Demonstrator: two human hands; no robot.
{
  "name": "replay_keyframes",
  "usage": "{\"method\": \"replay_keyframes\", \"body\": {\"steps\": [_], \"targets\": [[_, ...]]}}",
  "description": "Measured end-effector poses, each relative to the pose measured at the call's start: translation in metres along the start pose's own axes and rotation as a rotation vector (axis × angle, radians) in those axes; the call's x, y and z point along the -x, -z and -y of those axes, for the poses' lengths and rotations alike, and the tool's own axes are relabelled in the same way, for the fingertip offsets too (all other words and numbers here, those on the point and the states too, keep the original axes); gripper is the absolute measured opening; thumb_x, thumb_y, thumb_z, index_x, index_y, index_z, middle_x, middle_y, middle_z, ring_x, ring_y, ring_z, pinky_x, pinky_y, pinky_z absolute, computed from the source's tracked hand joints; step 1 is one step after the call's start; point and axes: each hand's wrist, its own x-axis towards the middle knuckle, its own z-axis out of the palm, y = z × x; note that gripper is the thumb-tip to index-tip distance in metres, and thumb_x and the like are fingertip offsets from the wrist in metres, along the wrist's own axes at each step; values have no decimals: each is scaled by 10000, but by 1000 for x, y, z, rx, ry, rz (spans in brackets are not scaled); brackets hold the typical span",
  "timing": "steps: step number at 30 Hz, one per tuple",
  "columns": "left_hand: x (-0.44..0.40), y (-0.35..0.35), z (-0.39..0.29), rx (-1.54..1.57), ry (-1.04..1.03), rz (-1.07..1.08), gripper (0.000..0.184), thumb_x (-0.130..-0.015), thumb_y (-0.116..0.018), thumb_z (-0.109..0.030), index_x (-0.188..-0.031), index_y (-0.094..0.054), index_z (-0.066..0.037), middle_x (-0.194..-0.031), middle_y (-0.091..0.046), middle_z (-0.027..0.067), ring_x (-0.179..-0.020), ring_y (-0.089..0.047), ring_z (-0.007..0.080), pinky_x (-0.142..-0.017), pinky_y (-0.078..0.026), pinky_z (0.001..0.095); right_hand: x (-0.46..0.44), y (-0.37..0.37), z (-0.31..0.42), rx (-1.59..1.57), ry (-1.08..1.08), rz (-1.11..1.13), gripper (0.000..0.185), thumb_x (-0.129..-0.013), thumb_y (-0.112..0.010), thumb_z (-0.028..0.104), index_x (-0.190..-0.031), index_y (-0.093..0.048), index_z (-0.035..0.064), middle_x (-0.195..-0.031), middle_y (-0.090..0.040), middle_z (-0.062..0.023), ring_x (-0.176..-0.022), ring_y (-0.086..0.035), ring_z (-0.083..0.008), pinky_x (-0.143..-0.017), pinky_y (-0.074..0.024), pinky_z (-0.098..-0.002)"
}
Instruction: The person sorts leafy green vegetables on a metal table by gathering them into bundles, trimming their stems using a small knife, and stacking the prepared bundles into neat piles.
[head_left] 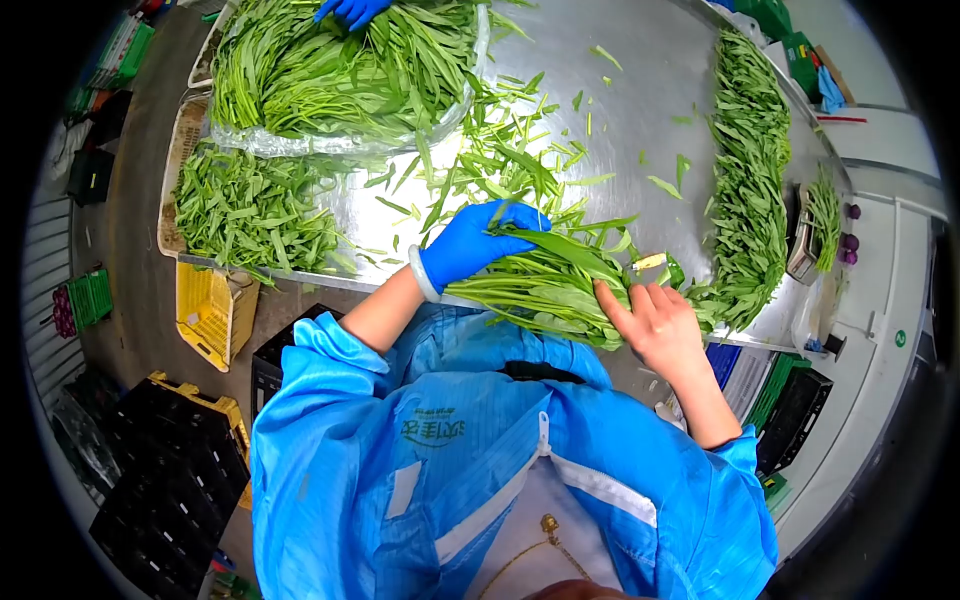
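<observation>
In the head view, the left hand, in a blue glove, is closed around the stem end of a green bundle. The bare right hand has bent fingers, with the pointing finger on the leafy end. I can't tell if that hand grips it or just presses.

To hold the bundle well, the left hand should squeeze the stems snugly but softly, so they don't slip or get squashed. The right hand should gently line up the leaves, all facing one way.

The bundle lies over the near edge of the metal table, right of its middle. It runs from inside the left hand to under the right fingers. A small yellow thing is just beside the right hand, on the table side. Cut bits lie past the left hand. A neat row of greens runs along the right edge. A loose heap sits by the near left corner.
</observation>
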Motion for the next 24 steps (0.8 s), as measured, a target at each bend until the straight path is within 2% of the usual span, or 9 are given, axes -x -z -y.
{"method": "replay_keyframes", "body": {"steps": [4, 12, 14, 15, 16, 18, 22, 23, 24], "targets": [[6, 6, -8, 28, 268, 23, 171, -887, -615, -116, -1023, -639, -14, -1051, -652, 72, -959, -612, 157, -853, -480, 289, 2, -2, 0, -27, -12, 0, 585, -665, -559, 90, -1247, -537, 143, -685, -440, -41, -613, -507, -190, -517, -424, -323], [24, 88, 14, 633, -46, -329, 252, -923, -540, -165, -1080, -540, 32, -886, -583, 89, -868, -628, 211, -861, -491, 376, 11, -2, -6, -66, -59, 14, 575, -677, -556, 91, -1249, -538, 140, -680, -424, -39, -606, -497, -186, -524, -435, -319], [30, 101, 19, 508, 81, -482, 264, -923, -550, -180, -1100, -528, 13, -856, -582, 75, -884, -626, 216, -831, -512, 382, 13, -2, -7, -75, -70, 15, 578, -674, -558, 86, -1250, -539, 139, -680, -425, -40, -607, -501, -186, -523, -436, -321], [31, 107, 32, 408, 122, -500, 373, -919, -565, -193, -1214, -455, 8, -963, -603, 83, -915, -623, 216, -818, -522, 378, 12, -3, -7, -77, -72, 14, 580, -673, -559, 84, -1250, -540, 138, -679, -425, -40, -607, -503, -186, -523, -436, -322], [33, 108, 46, 389, 193, -433, 410, -905, -592, -208, -1242, -459, -15, -1122, -586, 95, -975, -612, 217, -834, -519, 373, 11, -3, -7, -81, -67, 10, 582, -671, -560, 81, -1250, -540, 138, -679, -427, -41, -608, -505, -187, -524, -437, -322], [18, 68, 41, 476, 233, -309, 501, -884, -615, -201, -1327, -428, -58, -1222, -550, 97, -1017, -599, 213, -868, -503, 361, 6, -3, -6, -90, -60, 2, 585, -668, -563, 74, -1249, -540, 138, -678, -430, -41, -608, -509, -187, -526, -439, -323], [-3, 18, 18, -76, 152, 128, 570, -830, -668, -171, -1359, -468, -100, -1142, -598, 79, -965, -580, 159, -897, -461, 316, -4, -3, -4, -139, -38, 29, 581, -663, -568, 63, -1239, -549, 135, -680, -448, -48, -613, -523, -199, -535, -450, -333], [-6, 18, 10, -253, 215, 220, 402, -806, -688, -154, -1187, -613, -49, -1034, -641, 67, -886, -582, 125, -847, -473, 289, -5, -4, -5, -179, -51, 35, 590, -651, -580, 57, -1235, -552, 134, -682, -453, -51, -615, -528, -206, -538, -453, -338], [-7, 22, 13, -177, 259, 70, 349, -805, -684, -140, -1132, -631, -32, -1004, -650, 65, -866, -586, 121, -827, -477, 278, -5, -4, -8, -217, -64, 41, 599, -639, -592, 50, -1231, -555, 133, -684, -458, -54, -617, -534, -214, -541, -456, -344]]}}
